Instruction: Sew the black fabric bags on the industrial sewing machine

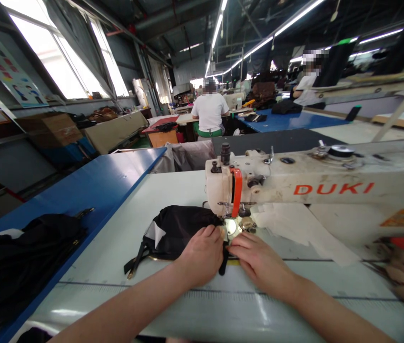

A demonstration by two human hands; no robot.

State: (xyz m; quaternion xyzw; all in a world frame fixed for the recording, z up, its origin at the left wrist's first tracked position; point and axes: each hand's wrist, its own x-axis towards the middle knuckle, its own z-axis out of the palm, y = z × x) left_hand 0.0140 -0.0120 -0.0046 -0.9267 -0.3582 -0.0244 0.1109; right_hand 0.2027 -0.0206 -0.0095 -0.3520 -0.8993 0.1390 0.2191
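Note:
A cream "DUKI" sewing machine lies across the pale green table, its needle head with an orange guard at the centre. A bunched black fabric piece with white lining and a zipper lies just left of the needle. My left hand rests closed on the right edge of this fabric, fingers curled down onto it. My right hand lies beside it, fingers pressed on a narrow black strap below the presser foot. The fingertips of both hands almost touch.
A heap of black fabric lies on the blue table at left. White paper sits under the machine arm. A person in a white shirt sits with their back turned further off; another person is at far right. Cardboard boxes stand by the windows.

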